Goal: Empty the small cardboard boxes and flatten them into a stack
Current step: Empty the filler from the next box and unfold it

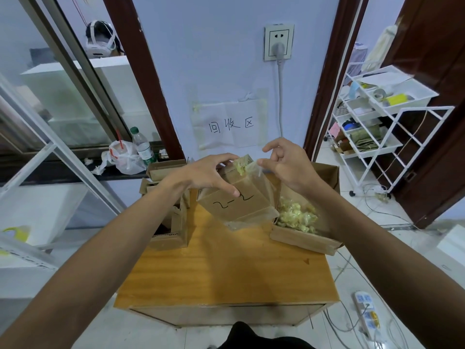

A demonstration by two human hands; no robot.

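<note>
Gripping one tilted box [239, 205], left hand [201, 172]; right hand [289, 165] pinching one plastic bag [254, 170].

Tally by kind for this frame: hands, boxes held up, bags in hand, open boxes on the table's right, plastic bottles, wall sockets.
Hands: 2 (left hand, right hand)
Held box: 1
Clear bag, pinched: 1
Open box, right of table: 1
Plastic bottle: 1
Wall socket: 1
Total: 7

Small box [236, 202]: matt brown cardboard under glossy clear tape. Tabletop [226, 268]: smooth, glossy varnished wood. Filler [297, 217]: crinkled yellowish plastic.
</note>
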